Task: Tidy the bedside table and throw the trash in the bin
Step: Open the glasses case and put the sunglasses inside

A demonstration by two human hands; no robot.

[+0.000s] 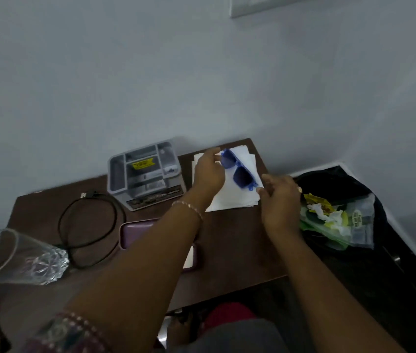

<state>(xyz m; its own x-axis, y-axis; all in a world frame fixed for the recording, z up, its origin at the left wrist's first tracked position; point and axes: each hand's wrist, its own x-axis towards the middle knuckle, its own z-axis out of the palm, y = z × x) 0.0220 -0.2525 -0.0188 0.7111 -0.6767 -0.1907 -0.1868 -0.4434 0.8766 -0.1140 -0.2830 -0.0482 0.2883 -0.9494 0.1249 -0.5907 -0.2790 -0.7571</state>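
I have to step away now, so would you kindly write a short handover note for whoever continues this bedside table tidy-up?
Left hand and right hand: each pinches one end of the blue sunglasses, over the white papers.
On the table: grey organizer, black cable, purple case, glass.
Done: wrappers already in the bin, right of the table.
Left: place sunglasses, square papers, stow cable.

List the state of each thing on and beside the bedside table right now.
Sunglasses: held over the papers at both ends by the left hand and the right hand.
Papers: stacked flat on the table.
Organizer: upright; contents unclear.
Cable: loosely coiled, unplugged.
Glass: lying on its side.
Bin: holds wrappers.
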